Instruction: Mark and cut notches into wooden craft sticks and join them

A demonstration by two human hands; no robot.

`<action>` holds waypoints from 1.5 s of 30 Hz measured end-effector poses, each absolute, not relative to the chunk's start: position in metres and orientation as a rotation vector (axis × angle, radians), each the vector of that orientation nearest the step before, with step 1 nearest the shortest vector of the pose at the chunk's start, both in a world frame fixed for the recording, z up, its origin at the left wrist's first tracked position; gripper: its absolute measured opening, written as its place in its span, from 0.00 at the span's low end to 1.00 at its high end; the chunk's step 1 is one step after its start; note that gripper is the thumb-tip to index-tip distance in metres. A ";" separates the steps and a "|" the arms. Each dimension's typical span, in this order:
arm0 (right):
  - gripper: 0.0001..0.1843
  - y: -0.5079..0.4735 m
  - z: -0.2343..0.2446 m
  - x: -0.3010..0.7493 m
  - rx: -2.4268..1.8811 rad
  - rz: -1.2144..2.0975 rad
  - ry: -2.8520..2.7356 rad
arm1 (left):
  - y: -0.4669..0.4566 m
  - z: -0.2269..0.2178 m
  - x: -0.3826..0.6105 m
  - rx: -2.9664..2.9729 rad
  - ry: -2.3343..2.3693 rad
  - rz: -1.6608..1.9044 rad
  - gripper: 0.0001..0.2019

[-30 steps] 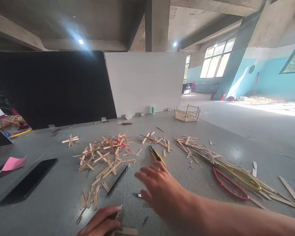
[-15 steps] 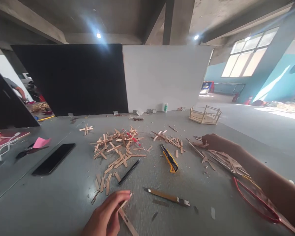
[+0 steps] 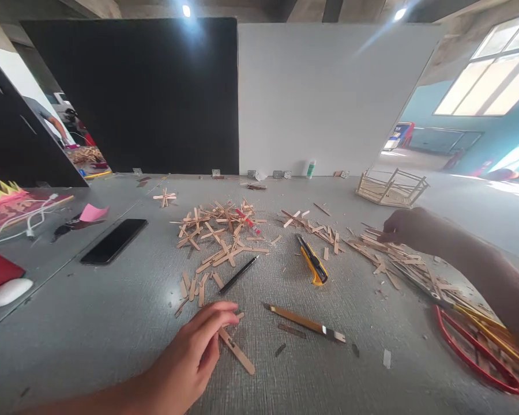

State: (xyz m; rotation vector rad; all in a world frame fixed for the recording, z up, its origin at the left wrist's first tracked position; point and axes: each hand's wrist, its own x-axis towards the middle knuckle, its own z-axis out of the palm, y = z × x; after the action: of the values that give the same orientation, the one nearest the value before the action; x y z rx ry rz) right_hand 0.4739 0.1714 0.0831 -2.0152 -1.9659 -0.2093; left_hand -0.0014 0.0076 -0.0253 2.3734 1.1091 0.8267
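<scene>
My left hand [image 3: 205,340] rests low on the table, its fingers closed around a wooden craft stick [image 3: 239,353] with a small notch cut in it. Another stick end shows beside the fingertips. On the right, my right hand [image 3: 400,226] reaches over a heap of craft sticks [image 3: 409,259], fingers bent down together among the sticks; what they grip is hidden. Between the hands lie a yellow utility knife [image 3: 312,259], a craft knife with a brownish handle [image 3: 305,323] and a black pen [image 3: 239,275]. Red-handled scissors [image 3: 471,357] lie under my right forearm.
Loose and crossed craft sticks [image 3: 218,230] cover mid-table. A stick-built frame [image 3: 391,189] stands back right, near a small green-and-white bottle [image 3: 311,168]. At left are a phone [image 3: 115,241] and a white mouse [image 3: 7,293]. Black and white panels [image 3: 328,98] close off the back.
The view has tilted down and turned a little left. My left hand still has the craft stick. My right hand stays at the right-hand heap, with its fingers shifted slightly among the sticks.
</scene>
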 end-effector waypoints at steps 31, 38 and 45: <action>0.07 0.052 0.054 0.276 -1.220 0.685 -2.497 | -0.001 -0.016 -0.008 2.498 1.021 0.713 0.25; 0.13 0.072 0.057 0.289 -1.335 0.533 -2.442 | 0.000 -0.011 -0.006 2.528 0.955 0.688 0.26; 0.13 0.077 0.047 0.295 -1.347 0.560 -2.587 | 0.001 -0.007 -0.006 2.545 0.835 0.651 0.26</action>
State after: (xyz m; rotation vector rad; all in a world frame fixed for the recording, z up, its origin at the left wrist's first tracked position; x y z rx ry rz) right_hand 0.2948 0.0768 0.0473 -1.3473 -2.5866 0.5601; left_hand -0.0055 0.0015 -0.0069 2.5452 0.8349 0.6509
